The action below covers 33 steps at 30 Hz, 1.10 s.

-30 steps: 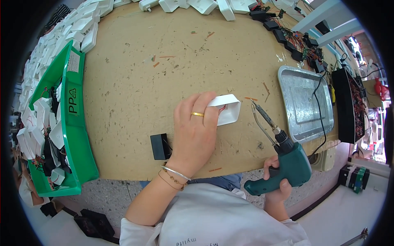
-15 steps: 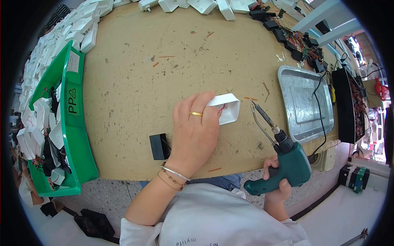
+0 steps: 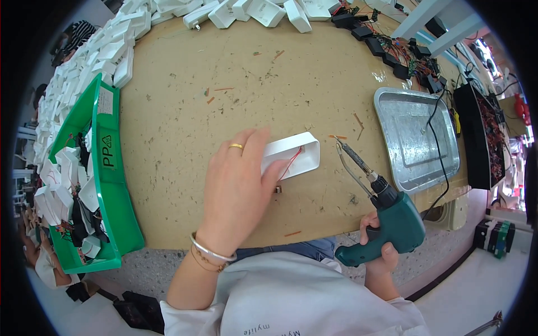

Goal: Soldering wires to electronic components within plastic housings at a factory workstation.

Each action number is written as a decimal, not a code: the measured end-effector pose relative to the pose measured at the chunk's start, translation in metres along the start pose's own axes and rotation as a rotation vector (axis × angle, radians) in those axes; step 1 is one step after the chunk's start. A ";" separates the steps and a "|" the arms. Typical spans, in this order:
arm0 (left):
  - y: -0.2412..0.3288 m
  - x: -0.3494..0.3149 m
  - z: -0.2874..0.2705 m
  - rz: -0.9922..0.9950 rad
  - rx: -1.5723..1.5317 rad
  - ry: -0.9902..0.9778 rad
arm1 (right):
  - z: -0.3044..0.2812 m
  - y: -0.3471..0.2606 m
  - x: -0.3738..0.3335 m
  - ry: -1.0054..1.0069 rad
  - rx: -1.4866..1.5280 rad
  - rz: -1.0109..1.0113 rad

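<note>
My left hand (image 3: 235, 173), wearing a ring and bracelets, is at the left end of a white plastic housing (image 3: 305, 159). Its thumb reaches into the open side while the fingers lie over the far edge. Thin red wires (image 3: 292, 159) show inside the housing. A small dark part (image 3: 278, 190) peeks out below the thumb; most of it is hidden. My right hand (image 3: 381, 241) grips a dark green pistol-shaped soldering gun (image 3: 400, 224) by the handle. The metal tip and curved feed tube point up and left, apart from the housing.
At the left stands a green bin (image 3: 120, 196) holding white housings and wired parts. White housings (image 3: 112, 50) pile along the far left. A metal tray (image 3: 417, 140) lies at right under a black cable, beside a black box (image 3: 476, 140). Black wired parts (image 3: 392, 59) line the far right.
My left hand has shifted left, exposing more of the white housing and its red wires. The black box near my wrist is now covered from sight. The soldering gun has barely moved.
</note>
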<state>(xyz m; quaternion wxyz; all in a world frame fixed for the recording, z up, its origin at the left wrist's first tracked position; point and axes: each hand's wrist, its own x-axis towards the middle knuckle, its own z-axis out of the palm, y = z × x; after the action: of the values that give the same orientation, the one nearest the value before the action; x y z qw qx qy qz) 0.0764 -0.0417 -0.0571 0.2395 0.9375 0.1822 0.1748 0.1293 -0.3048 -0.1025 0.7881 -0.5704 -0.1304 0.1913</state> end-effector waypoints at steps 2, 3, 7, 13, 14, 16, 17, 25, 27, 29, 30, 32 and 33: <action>-0.010 0.007 -0.003 -0.055 -0.088 -0.089 | -0.001 0.000 0.002 -0.015 0.030 0.003; -0.013 0.009 -0.006 -0.118 -0.188 -0.178 | -0.001 0.000 0.002 -0.009 0.029 0.012; -0.022 0.018 -0.028 -0.229 -0.376 -0.144 | -0.003 -0.001 0.002 -0.009 0.070 0.048; -0.040 0.015 -0.088 -0.377 -0.677 0.091 | 0.000 -0.002 0.003 -0.032 0.132 0.027; -0.043 0.012 -0.100 -0.395 -0.706 0.139 | 0.001 -0.001 0.004 -0.024 0.126 0.003; -0.053 0.002 -0.127 -0.419 -0.703 0.228 | -0.009 0.008 0.002 -0.040 0.174 0.004; -0.066 -0.001 -0.139 -0.423 -0.720 0.257 | -0.016 0.015 0.001 -0.002 0.184 0.000; -0.150 -0.088 -0.283 -0.602 -0.838 0.780 | -0.011 0.003 0.011 -0.116 0.197 0.039; -0.177 -0.110 -0.299 -0.629 -0.775 0.793 | -0.011 0.002 0.016 -0.095 0.210 0.034; -0.193 -0.115 -0.297 -0.652 -0.728 0.782 | -0.008 0.001 0.018 -0.050 0.216 0.020; -0.195 -0.119 -0.297 -0.677 -0.684 0.827 | -0.004 -0.001 0.020 -0.065 0.200 0.030; -0.200 -0.125 -0.291 -0.771 -0.076 0.788 | 0.002 -0.003 0.021 -0.081 0.192 0.033; -0.197 -0.113 -0.271 -0.638 0.307 0.677 | 0.002 -0.003 0.022 -0.071 0.173 0.027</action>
<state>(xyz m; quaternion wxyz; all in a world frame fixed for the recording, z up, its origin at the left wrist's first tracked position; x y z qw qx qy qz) -0.1853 0.1757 0.0384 0.0674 0.7500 0.5515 0.3588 0.1484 -0.2941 -0.0994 0.8266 -0.4948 -0.1336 0.2324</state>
